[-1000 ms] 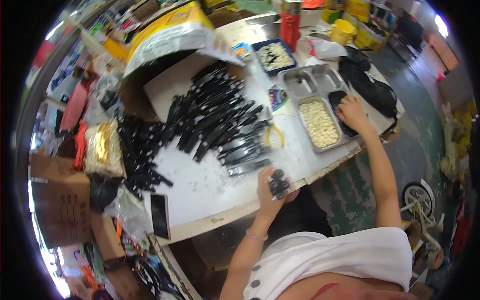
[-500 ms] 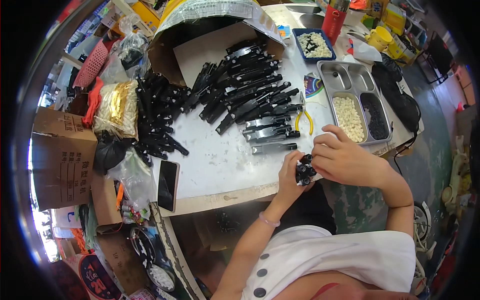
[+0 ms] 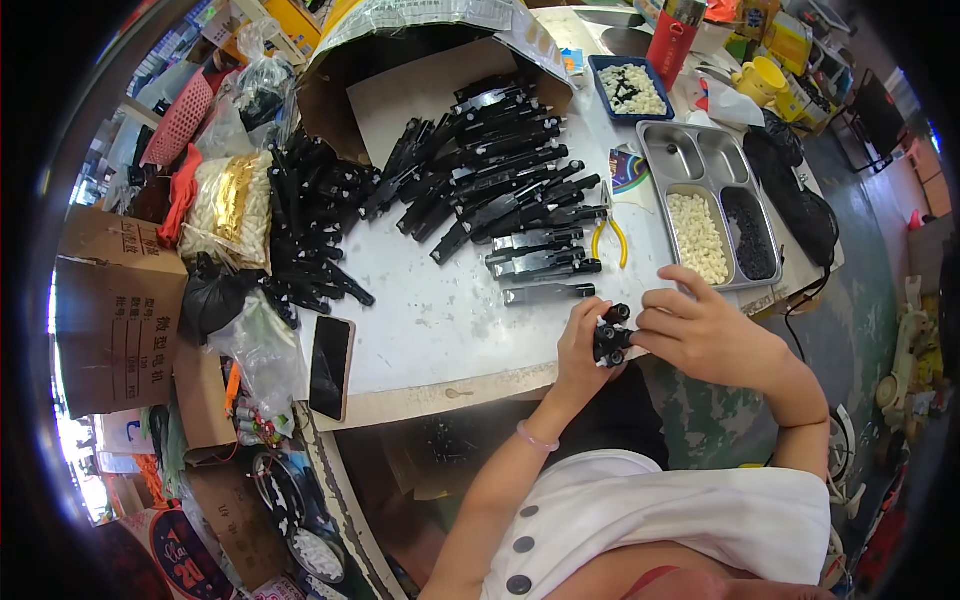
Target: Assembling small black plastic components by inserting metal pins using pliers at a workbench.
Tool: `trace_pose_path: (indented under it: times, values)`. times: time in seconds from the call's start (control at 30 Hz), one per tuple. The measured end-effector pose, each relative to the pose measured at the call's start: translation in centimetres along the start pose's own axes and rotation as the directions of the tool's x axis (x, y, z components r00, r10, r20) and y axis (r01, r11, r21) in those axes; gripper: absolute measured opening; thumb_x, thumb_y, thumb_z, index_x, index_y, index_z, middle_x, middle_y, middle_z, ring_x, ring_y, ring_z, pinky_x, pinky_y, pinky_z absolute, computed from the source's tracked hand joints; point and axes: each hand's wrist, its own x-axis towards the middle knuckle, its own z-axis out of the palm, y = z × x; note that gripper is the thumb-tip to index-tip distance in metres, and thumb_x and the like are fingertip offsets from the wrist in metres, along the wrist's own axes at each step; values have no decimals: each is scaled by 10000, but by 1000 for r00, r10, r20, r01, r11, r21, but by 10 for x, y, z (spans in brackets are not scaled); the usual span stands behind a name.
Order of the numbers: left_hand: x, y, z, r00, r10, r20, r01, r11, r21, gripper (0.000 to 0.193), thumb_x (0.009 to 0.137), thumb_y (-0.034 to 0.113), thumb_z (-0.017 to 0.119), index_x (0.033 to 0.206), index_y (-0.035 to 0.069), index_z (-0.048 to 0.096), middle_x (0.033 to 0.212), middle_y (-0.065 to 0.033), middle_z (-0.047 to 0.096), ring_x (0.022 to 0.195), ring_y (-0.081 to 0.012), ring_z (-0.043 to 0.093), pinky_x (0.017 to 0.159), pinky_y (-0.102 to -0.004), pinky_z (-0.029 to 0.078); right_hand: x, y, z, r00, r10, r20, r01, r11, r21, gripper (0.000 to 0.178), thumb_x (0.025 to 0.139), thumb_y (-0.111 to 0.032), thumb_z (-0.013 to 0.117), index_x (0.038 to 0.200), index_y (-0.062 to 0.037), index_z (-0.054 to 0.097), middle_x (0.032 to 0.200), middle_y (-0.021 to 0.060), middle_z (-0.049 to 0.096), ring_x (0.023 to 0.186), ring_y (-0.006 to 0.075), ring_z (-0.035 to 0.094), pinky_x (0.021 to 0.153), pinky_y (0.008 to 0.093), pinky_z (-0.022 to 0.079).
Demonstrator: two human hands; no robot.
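Head view: left hand [image 3: 583, 340] and right hand [image 3: 700, 330] both clamped on small black part [image 3: 611, 336], held at near desk [image 3: 440, 310] edge. Just beyond: black parts pile [image 3: 500, 200], yellow pliers [image 3: 612, 243]. Steel tray [image 3: 700, 160] with white pieces [image 3: 697, 236] right. Phone [image 3: 331, 367] left.

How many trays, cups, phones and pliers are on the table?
Metal tray: 1
Blue tray: 1
Yellow cup: 1
Red cup: 1
Phone: 1
Yellow pliers: 1
Total: 6
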Motion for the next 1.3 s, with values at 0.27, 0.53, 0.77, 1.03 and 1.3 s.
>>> trace_pose_path:
  times: [0.27, 0.53, 0.77, 1.03, 1.3]
  values:
    - [2, 1, 1, 1000, -5, 2, 5, 1000, 4, 683, 609, 24, 767, 1216, 58, 454, 1132, -180, 517, 933, -360, 584, 785, -397, 493, -9, 3, 11, 986, 81, -146, -67, 993, 99, 168, 717, -138, 648, 884, -137, 641, 965, -12, 554, 1028, 179, 498, 1008, 459, 354]
    - [-12, -8, 5, 993, -112, -43, 112, 994, -7, 637, 687, 190, 799, 1201, 38, 455, 1088, -189, 535, 951, -378, 567, 816, -396, 479, -10, 6, 17, 985, 78, -157, -69, 996, 58, 144, 744, -160, 607, 886, -179, 589, 1020, -13, 541, 1066, 181, 493, 1026, 467, 337]
    - [-13, -10, 8, 993, -120, -18, 120, 993, 12, 559, 706, -6, 703, 1200, 37, 444, 1109, -107, 515, 999, -202, 529, 890, -319, 422, -70, 59, 23, 701, 548, -457, -536, 827, 170, 198, 709, -95, 652, 906, -100, 634, 974, 39, 555, 1002, 245, 506, 932, 421, 364]
    - [-5, -5, 10, 997, -78, -25, 80, 995, 66, 544, 676, -30, 714, 1153, 32, 460, 1047, -149, 513, 914, -277, 545, 789, -344, 460, -146, 146, 123, 583, 777, -239, -802, 597, -14, 124, 730, -163, 686, 810, -72, 657, 909, 51, 566, 1042, 241, 479, 953, 393, 331]
    - [-7, -2, 9, 997, -73, -32, 76, 993, 88, 539, 694, -16, 718, 1160, 45, 454, 1057, -139, 527, 968, -271, 537, 846, -350, 438, -147, 162, 140, 595, 779, -199, -798, 601, -33, 97, 710, -185, 659, 745, -98, 685, 881, 33, 597, 1010, 221, 502, 919, 395, 343]
